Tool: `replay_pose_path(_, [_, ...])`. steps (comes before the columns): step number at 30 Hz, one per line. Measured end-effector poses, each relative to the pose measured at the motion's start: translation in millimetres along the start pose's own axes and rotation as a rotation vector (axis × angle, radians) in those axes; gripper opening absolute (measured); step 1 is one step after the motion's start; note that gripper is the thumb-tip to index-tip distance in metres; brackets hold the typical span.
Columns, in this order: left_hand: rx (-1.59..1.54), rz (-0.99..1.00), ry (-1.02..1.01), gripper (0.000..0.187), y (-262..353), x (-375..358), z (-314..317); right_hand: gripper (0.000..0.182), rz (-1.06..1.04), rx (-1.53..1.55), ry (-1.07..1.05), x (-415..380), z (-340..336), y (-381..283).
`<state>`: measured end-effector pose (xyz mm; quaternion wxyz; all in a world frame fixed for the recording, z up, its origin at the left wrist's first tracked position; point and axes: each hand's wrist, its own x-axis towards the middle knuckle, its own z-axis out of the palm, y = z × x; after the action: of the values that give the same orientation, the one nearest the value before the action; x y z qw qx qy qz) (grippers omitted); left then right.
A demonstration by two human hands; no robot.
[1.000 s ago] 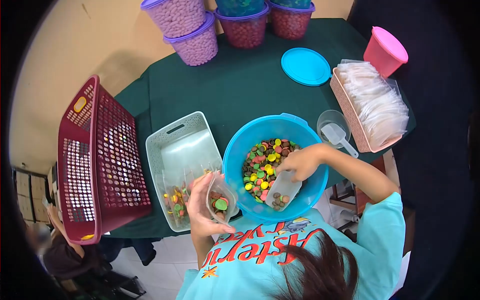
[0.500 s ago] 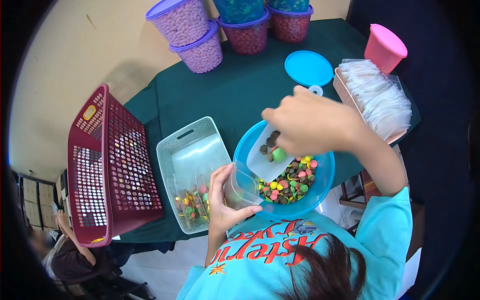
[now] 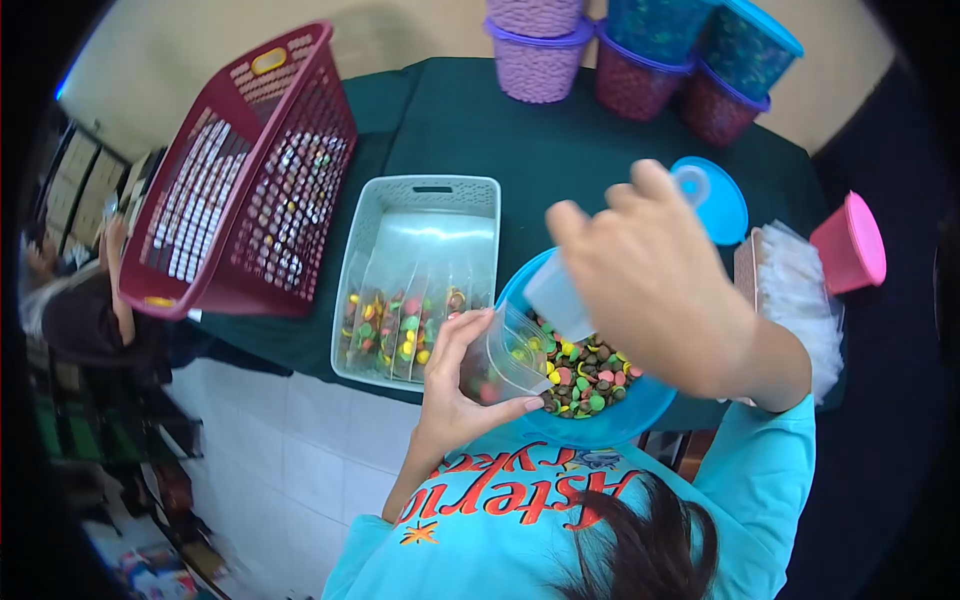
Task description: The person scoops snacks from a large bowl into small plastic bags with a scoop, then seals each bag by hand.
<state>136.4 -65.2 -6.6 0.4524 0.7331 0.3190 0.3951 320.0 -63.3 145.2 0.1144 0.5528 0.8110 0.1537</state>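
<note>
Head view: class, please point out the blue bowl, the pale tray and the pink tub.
Blue bowl (image 3: 606, 430): head view, wall nearest the shirt.
Pale tray (image 3: 437, 234): head view, bare inside bottom.
Pink tub (image 3: 836, 248): head view, outer side wall.

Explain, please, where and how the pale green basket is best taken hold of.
Best perhaps at the far end of the pale green basket, reaching through its slot from outside: that opening suits a handhold, and the filled bags sit at the near end.

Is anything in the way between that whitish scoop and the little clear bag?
Nothing visible: the scoop is tilted close to the open mouth of the clear bag, with no object seen between them. The right fingers cover part of the scoop, though.
</note>
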Motion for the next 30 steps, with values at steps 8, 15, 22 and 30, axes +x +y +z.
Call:
replay_pose_path(8, [-0.014,-0.061,0.077,0.086,11,-22,4,0.04,-0.315,0.072,-0.387,5,123,-23])
replay_pose_path(15, [0.042,-0.092,-0.002,0.088,17,-30,3,0.023,-0.259,-0.098,-0.196,11,173,-42])
replay_pose_path(22, [-0.043,-0.059,0.007,0.091,8,-24,-6,0.017,-0.266,0.17,-0.773,13,148,-21])
replay_pose_path(30, [-0.125,0.023,-0.053,0.094,-13,-4,-16,0.023,-0.268,0.387,-0.994,11,146,-12])
